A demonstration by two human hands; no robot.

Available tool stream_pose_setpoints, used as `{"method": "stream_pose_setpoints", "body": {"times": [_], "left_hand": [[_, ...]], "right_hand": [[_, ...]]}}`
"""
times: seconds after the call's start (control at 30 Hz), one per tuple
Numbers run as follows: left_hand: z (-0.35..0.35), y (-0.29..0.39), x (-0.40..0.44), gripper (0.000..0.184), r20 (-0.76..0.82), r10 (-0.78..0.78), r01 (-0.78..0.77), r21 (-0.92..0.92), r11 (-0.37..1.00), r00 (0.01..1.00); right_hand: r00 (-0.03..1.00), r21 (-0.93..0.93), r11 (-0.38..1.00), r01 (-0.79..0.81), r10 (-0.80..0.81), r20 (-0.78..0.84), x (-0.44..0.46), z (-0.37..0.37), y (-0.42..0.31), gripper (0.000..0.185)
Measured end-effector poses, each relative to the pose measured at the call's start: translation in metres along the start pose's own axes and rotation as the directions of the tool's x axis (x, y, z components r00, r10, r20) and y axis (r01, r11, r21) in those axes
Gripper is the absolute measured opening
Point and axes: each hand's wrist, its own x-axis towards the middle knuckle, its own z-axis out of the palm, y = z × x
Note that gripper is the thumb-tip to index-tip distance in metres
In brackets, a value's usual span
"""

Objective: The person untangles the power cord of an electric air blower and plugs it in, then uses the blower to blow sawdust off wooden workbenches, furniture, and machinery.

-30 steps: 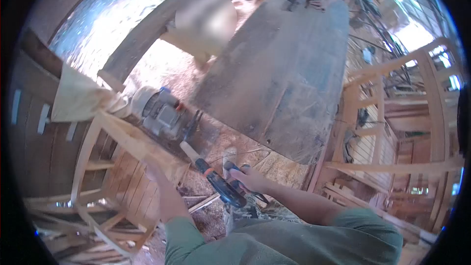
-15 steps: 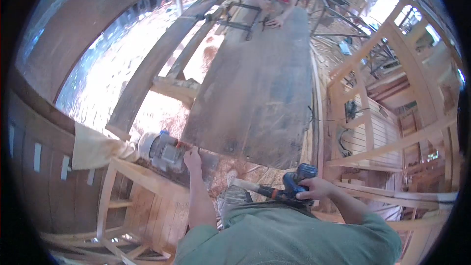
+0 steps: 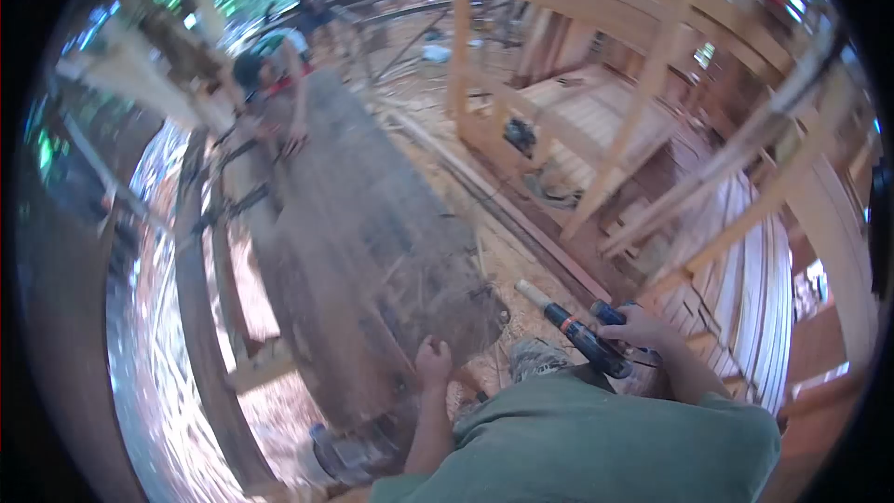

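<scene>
My right hand (image 3: 643, 331) is wrapped round the handle of a blue-and-black power tool (image 3: 596, 345), which has a long dark barrel, an orange ring and a pale tip pointing forward and left. My left hand (image 3: 434, 360) is closed over the near end of a large, dark wooden board (image 3: 372, 251). Whether it holds anything, or touches the board, I cannot make out. Below and left of that hand, a grey motor-like machine (image 3: 354, 452) is blurred and partly hidden by my forearm.
Another person's hand (image 3: 293, 142) rests at the board's far end. Long timber beams (image 3: 191, 298) run along the left. On the right stand wooden frames (image 3: 624, 121) and stacked slats (image 3: 745, 289). Wood shavings cover the floor (image 3: 521, 270). Farther back stands another person (image 3: 317, 5).
My view has swung right, so the board and machine appear farther left. My left hand has moved from beside the machine to over the board's near end. My right hand keeps the tool.
</scene>
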Motion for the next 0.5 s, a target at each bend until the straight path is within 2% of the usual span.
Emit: {"method": "stream_pose_setpoints", "body": {"times": [0.03, 0.07, 0.1, 0.13, 0.17, 0.2, 0.23, 0.3, 0.33, 0.4, 0.43, 0.5], "left_hand": [[0.012, -0.001, 0.001, 0.051, 0.041, 0.03, -0.032, 0.031, 0.999, 0.999], [0.024, 0.0, -0.001, 0.056, 0.105, 0.068, -0.101, 0.346, 0.933, 0.992], [0.033, 0.002, 0.0, 0.061, 0.17, 0.089, -0.176, 0.621, 0.764, 0.982], [0.038, 0.016, -0.003, 0.061, 0.205, 0.1, -0.21, 0.639, 0.74, 0.974], [0.039, 0.046, -0.012, 0.066, 0.234, -0.03, -0.145, 0.69, 0.709, 0.972], [0.042, 0.067, -0.015, 0.071, 0.245, -0.165, -0.077, 0.745, 0.663, 0.955], [0.05, 0.078, -0.009, 0.071, 0.266, -0.171, -0.101, 0.766, 0.635, 0.949], [0.064, 0.093, 0.005, 0.08, 0.304, -0.376, -0.147, 0.907, 0.394, 0.875], [0.068, 0.094, 0.007, 0.08, 0.333, -0.374, -0.201, 0.915, 0.35, 0.866], [0.085, 0.102, 0.015, 0.065, 0.204, -0.459, -0.001, 0.914, 0.405, 0.865], [0.091, 0.108, 0.014, 0.065, 0.235, -0.443, -0.069, 0.93, 0.36, 0.865], [0.092, 0.114, 0.013, 0.058, 0.412, -0.362, -0.236, 0.866, 0.441, 0.836]], "right_hand": [[0.999, 0.059, 0.998, -0.022, 0.02, 0.047, 0.003, 0.006, 0.008, 0.041], [0.995, 0.116, 0.992, -0.04, 0.029, 0.099, 0.003, 0.008, 0.011, 0.041], [0.996, 0.161, 0.985, -0.059, 0.046, 0.083, 0.0, 0.008, 0.012, 0.041], [0.998, 0.059, 0.997, -0.046, 0.044, 0.034, -0.007, 0.007, 0.007, 0.051], [0.999, -0.047, 0.998, -0.043, 0.043, -0.006, -0.013, 0.008, 0.011, 0.06], [0.997, -0.013, 0.998, -0.064, 0.065, 0.035, -0.006, 0.016, 0.03, 0.061], [0.993, 0.018, 0.996, -0.088, 0.086, 0.075, 0.002, 0.023, 0.048, 0.062], [0.997, -0.103, 0.993, 0.052, -0.045, 0.069, -0.001, 0.022, 0.04, 0.072], [0.996, -0.098, 0.995, 0.037, -0.028, 0.087, 0.0, 0.019, 0.04, 0.075], [0.998, -0.087, 0.996, 0.008, -0.003, 0.055, 0.004, 0.01, 0.049, 0.081], [1.0, -0.09, 0.996, 0.003, -0.001, 0.025, 0.005, 0.009, 0.057, 0.085], [0.999, -0.022, 1.0, -0.022, 0.023, 0.037, 0.001, -0.005, 0.061, 0.087]]}}
